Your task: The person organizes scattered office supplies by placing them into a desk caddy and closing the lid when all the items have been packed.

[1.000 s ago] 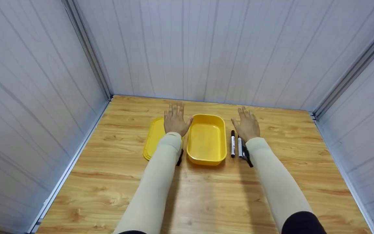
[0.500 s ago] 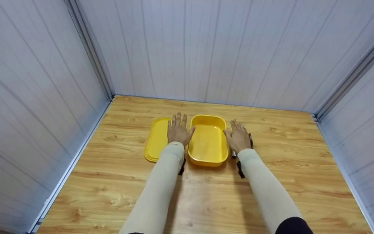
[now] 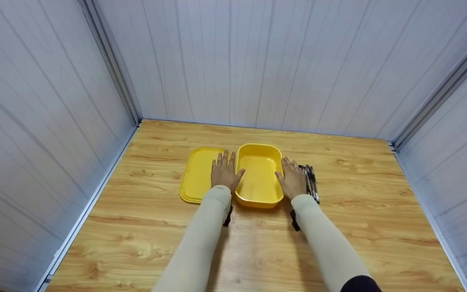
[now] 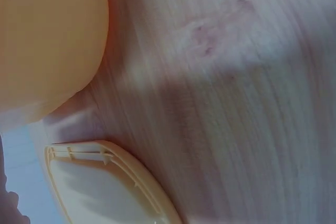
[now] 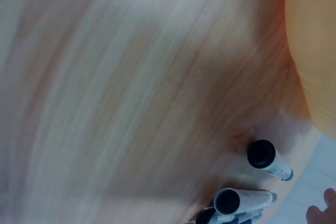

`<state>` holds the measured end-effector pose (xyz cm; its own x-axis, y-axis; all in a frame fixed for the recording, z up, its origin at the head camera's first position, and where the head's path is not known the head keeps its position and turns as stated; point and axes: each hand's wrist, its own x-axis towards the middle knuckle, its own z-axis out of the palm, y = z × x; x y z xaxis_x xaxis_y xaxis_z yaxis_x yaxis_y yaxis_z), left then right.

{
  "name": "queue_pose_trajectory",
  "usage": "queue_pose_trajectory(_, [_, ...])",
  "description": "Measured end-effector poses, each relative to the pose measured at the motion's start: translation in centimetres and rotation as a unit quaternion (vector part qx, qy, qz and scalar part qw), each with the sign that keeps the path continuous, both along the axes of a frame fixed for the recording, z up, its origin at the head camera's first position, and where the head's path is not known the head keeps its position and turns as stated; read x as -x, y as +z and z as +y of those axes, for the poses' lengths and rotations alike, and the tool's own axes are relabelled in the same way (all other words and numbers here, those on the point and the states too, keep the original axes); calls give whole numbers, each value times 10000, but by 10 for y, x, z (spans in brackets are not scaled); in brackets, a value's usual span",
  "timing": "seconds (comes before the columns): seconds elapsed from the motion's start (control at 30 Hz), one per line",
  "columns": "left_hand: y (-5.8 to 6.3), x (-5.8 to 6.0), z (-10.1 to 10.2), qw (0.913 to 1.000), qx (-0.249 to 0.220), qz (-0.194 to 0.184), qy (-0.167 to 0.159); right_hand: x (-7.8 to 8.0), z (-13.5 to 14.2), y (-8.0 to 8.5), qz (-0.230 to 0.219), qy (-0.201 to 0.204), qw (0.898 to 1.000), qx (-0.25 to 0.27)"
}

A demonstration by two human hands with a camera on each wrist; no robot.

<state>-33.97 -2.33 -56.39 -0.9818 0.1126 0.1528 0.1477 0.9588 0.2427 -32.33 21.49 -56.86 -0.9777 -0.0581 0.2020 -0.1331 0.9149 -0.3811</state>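
Note:
A yellow plastic box (image 3: 260,174) with no lid on it stands between my two hands. My left hand (image 3: 224,174) has its fingers straight, over the near side of the flat yellow lid (image 3: 196,174), its thumb at the box's left wall. My right hand (image 3: 292,178) lies with fingers extended along the box's right wall; whether either hand touches the box I cannot tell. Two markers with black ends, a nearer marker (image 5: 270,159) and another marker (image 5: 243,201), show in the right wrist view. Slim pens (image 3: 311,183) lie right of my right hand. Neither hand grips anything.
Everything rests on a wood-grain table (image 3: 136,227). Pale panelled walls (image 3: 233,61) enclose it at the back and on both sides. A dark band (image 3: 295,221) is on my right wrist.
Both hands have come back toward me. My right hand has also moved left, to the box's right side, covering the markers and exposing the pens. Box and lid stay put.

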Motion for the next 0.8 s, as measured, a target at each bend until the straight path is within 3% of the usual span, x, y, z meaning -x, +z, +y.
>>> queue_pose_trajectory(0.37, [-2, -1, -3, 9993, -298, 56, -203, -4, -8, -3, -20, 8, 9997, 261])
queue_pose_trajectory(0.57, [-7, -6, 2, 9930, -1164, -42, -173, -7, -5, -7, 183, -39, 9990, 414])
queue_pose_trajectory(0.8, [-8, -8, 7, 9751, -2213, -65, -99, -5, -1, -4, 212, -85, 9969, 757])
